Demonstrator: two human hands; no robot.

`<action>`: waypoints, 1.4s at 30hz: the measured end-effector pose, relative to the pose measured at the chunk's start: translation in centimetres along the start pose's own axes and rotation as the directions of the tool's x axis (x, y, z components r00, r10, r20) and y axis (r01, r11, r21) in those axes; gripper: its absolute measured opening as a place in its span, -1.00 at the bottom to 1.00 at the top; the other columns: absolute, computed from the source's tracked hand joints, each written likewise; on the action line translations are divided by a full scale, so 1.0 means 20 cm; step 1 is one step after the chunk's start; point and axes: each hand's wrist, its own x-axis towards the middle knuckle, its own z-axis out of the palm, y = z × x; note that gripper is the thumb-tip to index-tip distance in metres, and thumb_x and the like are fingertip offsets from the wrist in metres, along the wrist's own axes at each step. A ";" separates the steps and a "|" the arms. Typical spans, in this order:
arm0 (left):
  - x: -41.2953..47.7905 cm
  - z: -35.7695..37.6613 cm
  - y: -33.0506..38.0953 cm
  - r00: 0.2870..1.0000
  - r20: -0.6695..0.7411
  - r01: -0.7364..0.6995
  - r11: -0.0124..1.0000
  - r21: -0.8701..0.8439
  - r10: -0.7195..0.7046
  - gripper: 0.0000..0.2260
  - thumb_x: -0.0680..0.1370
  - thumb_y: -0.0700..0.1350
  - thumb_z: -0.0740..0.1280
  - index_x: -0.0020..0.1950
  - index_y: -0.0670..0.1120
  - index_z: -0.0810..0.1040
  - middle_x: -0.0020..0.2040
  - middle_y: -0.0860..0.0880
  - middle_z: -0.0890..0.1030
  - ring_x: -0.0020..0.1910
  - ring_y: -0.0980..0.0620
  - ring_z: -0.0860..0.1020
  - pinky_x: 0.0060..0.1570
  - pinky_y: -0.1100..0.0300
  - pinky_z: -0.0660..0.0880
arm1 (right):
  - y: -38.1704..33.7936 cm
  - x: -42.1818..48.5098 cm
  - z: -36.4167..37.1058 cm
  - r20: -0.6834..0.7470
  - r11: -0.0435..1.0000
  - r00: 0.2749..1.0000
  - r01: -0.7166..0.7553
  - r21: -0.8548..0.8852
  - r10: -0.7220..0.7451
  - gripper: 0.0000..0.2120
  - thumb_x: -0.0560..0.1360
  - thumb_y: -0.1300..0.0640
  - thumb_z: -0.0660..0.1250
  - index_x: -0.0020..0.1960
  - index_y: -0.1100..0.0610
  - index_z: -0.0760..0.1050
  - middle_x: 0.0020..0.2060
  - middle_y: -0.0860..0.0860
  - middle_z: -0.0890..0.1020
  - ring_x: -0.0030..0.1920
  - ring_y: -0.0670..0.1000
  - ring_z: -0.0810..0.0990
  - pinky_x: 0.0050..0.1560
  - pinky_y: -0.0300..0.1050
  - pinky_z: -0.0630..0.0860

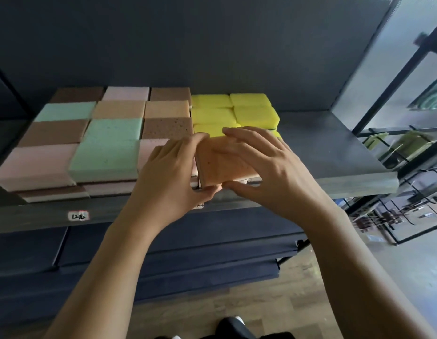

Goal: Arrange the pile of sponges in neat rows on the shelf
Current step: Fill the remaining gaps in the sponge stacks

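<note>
- Orange sponge (224, 162): held at the front edge of the shelf (322, 143), just in front of the yellow sponges (237, 108) and just beside a pink sponge (147, 150) of the next column.
- Left hand (171, 174): grasping the left end of the orange sponge, fingers curled over the far top edge, thumb pressing at the near lower edge.
- Right hand (268, 167): grasping the right end in the same manner, fingers bent over the far edge, thumb against the near side.
- Gripped from both ends, probably to keep the soft foam square and to steer it straight into place without pushing the neighbours out of line.
- Brought to this spot, by judgement, to fill a front place in line with the yellow column.
- Impossible to tell whether resting on something below or carried just above it.
- Broad spotted face turned up and a little toward the camera; near edge roughly parallel to the front of the shelf.
- Long axis: seemingly left to right, from one hand to the other. Both ends covered, so not certain.
- Further left: a green sponge (105, 157), a brown sponge (166, 128) and others, packed in tight columns, with a second layer visible under the front ones.
- On the front face of the shelf: a small paper label (78, 215), writing too small to read.
</note>
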 end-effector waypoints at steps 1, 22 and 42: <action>0.00 0.00 0.00 1.000 -0.003 0.000 1.000 -0.001 0.000 -0.22 0.32 0.14 0.52 0.43 -0.08 0.30 0.26 -0.02 0.54 0.23 0.00 0.47 0.23 0.16 0.33 | 0.01 0.00 0.00 0.007 1.000 1.000 0.005 -0.003 -0.005 -0.47 0.49 -0.16 0.38 0.41 -0.01 0.43 0.44 -0.08 0.41 0.43 0.02 0.36 0.11 0.20 0.51; 0.01 0.03 -0.19 0.999 -0.030 -0.014 0.987 0.159 0.019 -0.53 0.39 -0.12 0.50 0.29 -0.12 0.55 0.27 0.01 0.53 0.23 -0.10 0.46 0.23 -0.04 0.37 | 0.12 0.06 0.12 0.062 0.993 0.993 -0.101 -0.060 0.105 -0.50 0.44 -0.13 0.28 0.33 0.03 0.48 0.28 -0.04 0.50 0.26 0.11 0.45 0.14 0.17 0.49; 0.01 0.02 -0.24 0.999 -0.039 0.004 0.994 0.112 0.001 -0.61 0.42 -0.12 0.50 0.24 -0.08 0.58 0.27 0.06 0.55 0.24 -0.07 0.49 0.21 -0.06 0.40 | 0.09 0.14 0.25 0.118 0.993 0.986 -0.111 -0.026 0.114 -0.50 0.47 0.06 0.44 0.39 0.07 0.45 0.34 0.03 0.48 0.34 0.13 0.41 0.29 0.06 0.40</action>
